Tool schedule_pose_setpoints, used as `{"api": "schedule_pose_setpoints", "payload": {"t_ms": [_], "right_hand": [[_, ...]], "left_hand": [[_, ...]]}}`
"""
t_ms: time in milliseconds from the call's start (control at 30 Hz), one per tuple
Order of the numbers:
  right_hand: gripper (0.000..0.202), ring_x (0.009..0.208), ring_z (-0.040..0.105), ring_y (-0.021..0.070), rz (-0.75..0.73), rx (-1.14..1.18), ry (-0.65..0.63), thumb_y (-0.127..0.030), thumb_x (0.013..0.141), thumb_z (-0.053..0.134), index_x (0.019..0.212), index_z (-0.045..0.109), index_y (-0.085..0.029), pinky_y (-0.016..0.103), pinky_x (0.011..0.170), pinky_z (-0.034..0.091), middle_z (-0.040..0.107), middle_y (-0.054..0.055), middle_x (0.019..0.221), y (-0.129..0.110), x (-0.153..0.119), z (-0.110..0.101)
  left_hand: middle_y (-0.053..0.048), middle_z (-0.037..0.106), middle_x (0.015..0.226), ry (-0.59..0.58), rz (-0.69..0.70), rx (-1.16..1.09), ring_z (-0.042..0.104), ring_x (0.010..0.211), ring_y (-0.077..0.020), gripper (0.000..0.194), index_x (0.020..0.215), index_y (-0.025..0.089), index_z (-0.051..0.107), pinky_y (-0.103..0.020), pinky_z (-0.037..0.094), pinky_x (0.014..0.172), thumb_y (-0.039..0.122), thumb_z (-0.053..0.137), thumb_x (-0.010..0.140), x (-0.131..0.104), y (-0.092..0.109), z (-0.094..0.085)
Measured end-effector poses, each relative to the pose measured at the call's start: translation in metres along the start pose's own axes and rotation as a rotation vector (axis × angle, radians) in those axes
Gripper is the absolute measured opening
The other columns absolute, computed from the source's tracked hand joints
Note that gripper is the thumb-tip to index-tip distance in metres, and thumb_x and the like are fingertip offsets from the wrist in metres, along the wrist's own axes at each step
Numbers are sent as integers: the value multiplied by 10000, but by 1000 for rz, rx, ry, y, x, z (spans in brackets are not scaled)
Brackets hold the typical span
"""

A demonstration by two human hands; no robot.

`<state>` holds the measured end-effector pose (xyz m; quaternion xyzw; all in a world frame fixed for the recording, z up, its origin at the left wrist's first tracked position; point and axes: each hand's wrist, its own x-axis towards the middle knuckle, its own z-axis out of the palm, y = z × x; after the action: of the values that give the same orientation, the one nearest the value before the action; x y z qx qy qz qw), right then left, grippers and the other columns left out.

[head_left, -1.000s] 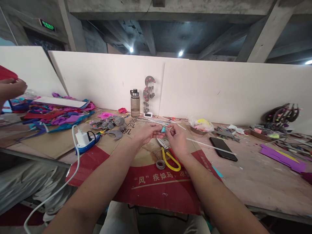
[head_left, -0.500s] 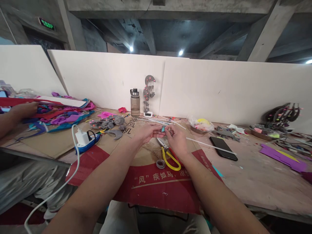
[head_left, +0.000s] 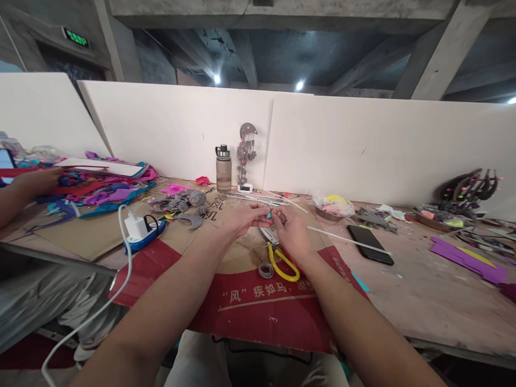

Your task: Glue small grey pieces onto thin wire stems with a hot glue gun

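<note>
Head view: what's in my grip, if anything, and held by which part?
A small teal piece, pinched in the left grip, with the right grip beside it; which part is held can't be told.

The bench (head_left: 427, 306) looks dull and smudged. Along its back edge stand 3 smooth, matt white boards (head_left: 181, 129) and a translucent, plastic-looking bottle (head_left: 223, 174). At the front edge, printed cardboard (head_left: 258, 320) is matt and creased; on it, shears (head_left: 271, 255) pair metal blades with smooth yellow plastic-looking grips. The grey crescent (head_left: 194, 221) resembles matt felt. The teal piece (head_left: 269, 214) is too small to tell its material.
</note>
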<state>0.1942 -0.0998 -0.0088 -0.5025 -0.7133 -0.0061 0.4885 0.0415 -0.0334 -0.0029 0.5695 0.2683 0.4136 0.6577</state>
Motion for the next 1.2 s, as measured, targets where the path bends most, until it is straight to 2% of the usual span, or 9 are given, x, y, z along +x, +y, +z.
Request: {"api": "schedule_pose_setpoints", "payload": {"t_ms": [167,333,600,800,933,1200], "right_hand": [[118,674,481,149,69,77,29,-283,855,494,849,579,-201,264,630,364,579,15,763,-4,2,0],[140,659,453,142,67,67,32,-308,850,509,792,573,-197,261,623,347,519,-4,694,-6,2,-1],[106,691,462,150,-17,-11,20,-246,860,492,829,584,-204,267,651,355,521,8,747,-2,0,-1],[112,709,487,152,-43,-14,7,-233,863,486,813,583,-207,276,679,370,556,20,787,-3,0,-1],[124,726,502,156,-9,61,33,-250,867,483,867,596,-196,279,692,385,588,31,811,-4,1,1],[122,687,490,150,80,138,52,-291,851,498,822,566,-195,274,661,384,568,15,750,-3,2,2]], "left_hand": [[-75,715,728,68,2,8,691,615,-150,196,747,127,590,-291,584,666,267,726,731,1,0,1],[-65,712,721,58,9,-3,694,626,-159,197,757,134,580,-305,584,666,262,727,726,1,-1,0],[-53,716,757,38,10,-31,689,654,-141,198,838,127,637,-318,582,748,266,738,740,-1,2,2],[-64,720,764,32,19,10,673,616,-120,195,814,112,656,-278,577,702,267,741,732,-3,4,4],[-59,704,703,78,21,-13,672,588,-127,178,769,116,626,-267,577,650,252,735,731,-2,3,3],[-73,710,726,73,17,-35,686,611,-138,185,758,118,608,-266,582,649,249,735,728,0,2,2]]}}
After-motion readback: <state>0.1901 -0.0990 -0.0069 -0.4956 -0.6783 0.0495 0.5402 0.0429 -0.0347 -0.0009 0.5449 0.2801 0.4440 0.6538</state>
